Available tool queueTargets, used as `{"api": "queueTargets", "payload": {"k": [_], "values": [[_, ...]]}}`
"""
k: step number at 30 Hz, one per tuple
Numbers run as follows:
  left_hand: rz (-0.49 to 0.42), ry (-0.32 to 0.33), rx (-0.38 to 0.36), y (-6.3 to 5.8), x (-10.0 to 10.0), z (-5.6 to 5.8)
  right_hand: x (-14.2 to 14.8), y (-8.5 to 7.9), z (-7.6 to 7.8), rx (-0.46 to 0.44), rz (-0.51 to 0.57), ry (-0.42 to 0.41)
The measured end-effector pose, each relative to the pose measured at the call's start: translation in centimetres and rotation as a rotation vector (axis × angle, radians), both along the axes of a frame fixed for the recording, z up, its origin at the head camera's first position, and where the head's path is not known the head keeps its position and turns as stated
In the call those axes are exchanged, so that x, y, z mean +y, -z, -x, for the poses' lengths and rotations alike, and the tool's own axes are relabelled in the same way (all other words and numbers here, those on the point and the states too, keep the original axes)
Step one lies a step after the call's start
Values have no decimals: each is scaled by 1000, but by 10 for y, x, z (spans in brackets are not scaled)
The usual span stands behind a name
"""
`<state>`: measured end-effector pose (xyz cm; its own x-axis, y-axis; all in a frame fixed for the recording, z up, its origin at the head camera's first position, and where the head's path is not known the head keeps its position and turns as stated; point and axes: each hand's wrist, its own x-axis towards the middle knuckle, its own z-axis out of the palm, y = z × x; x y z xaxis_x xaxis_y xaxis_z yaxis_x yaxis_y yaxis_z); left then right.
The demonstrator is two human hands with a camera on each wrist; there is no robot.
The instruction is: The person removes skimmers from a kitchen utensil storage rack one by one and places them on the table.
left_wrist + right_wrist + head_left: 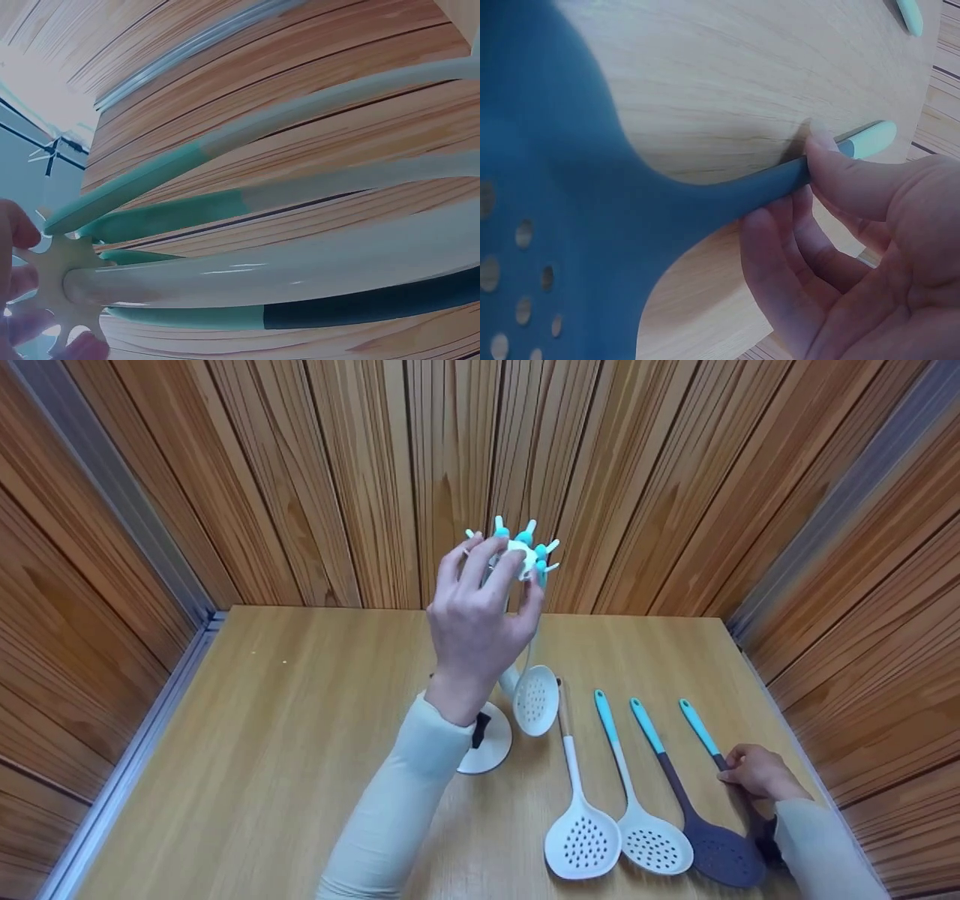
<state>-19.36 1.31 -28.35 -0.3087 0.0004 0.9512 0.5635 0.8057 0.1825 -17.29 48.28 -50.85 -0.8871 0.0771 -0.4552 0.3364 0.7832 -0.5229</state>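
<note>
My left hand (480, 607) grips the notched white top (56, 277) of a standing utensil rack, its fingers curled over it. Turquoise handle ends (525, 538) stick out around that top. The rack's round white base (487, 754) sits on the table, and a pale perforated ladle (537, 701) hangs from it. At the right of the table, my right hand (761, 771) pinches the dark stem of a skimmer (735, 196) between thumb and fingers. This skimmer has a turquoise handle end (699, 726); in the head view the sleeve partly hides its perforated head.
Left of the right hand lie a white slotted turner (583, 840) with a wooden handle, a white skimmer (656, 846) and another dark skimmer (724, 851), side by side. Wood-panelled walls (450, 472) enclose the table (285, 735) at the back and both sides.
</note>
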Motion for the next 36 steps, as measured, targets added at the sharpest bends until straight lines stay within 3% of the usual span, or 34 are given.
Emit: {"api": "queueTargets", "payload": {"k": [4, 9, 17, 20, 29, 36], "values": [[-2, 0, 36, -1, 0, 1, -1, -2, -2, -1, 20, 22], [-52, 71, 78, 0, -2, 5, -2, -2, -5, -1, 45, 40], [-79, 147, 62, 0, -8, 4, 0, -2, -7, -5, 29, 15], [-103, 209, 63, 0, -10, 6, 1, -2, -6, 11, -8, -11], [-166, 446, 34, 5, -19, 10, 1, 1, -6, -5, 23, 36], [-189, 520, 34, 5, -22, 11, 0, -1, -8, 2, 26, 22]]}}
